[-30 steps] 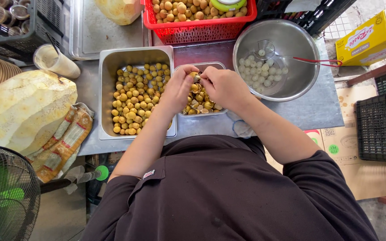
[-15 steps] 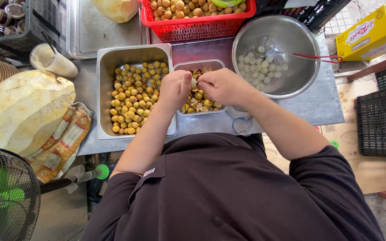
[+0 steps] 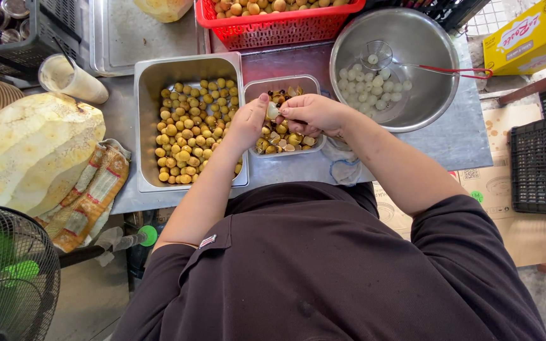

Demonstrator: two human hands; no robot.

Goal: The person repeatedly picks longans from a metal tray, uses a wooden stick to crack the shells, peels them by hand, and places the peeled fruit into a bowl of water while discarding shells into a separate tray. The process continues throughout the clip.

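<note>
Both hands [image 3: 285, 117] on peeled fruit [image 3: 273, 111]

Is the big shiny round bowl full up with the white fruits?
No, mostly empty. The round metal bowl has only a small pile of white peeled fruits at its bottom, beside a wire scoop.

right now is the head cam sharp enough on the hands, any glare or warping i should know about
Head view: even daylight, soft shadows; the left hand and right hand, pinching a pale peeled fruit, are sharp, no motion blur. Head view: mild glare on the steel bowl wall and the large steel tray rim. Head view: wide-angle lens bends the table edges and swells the dark shirt.
</note>
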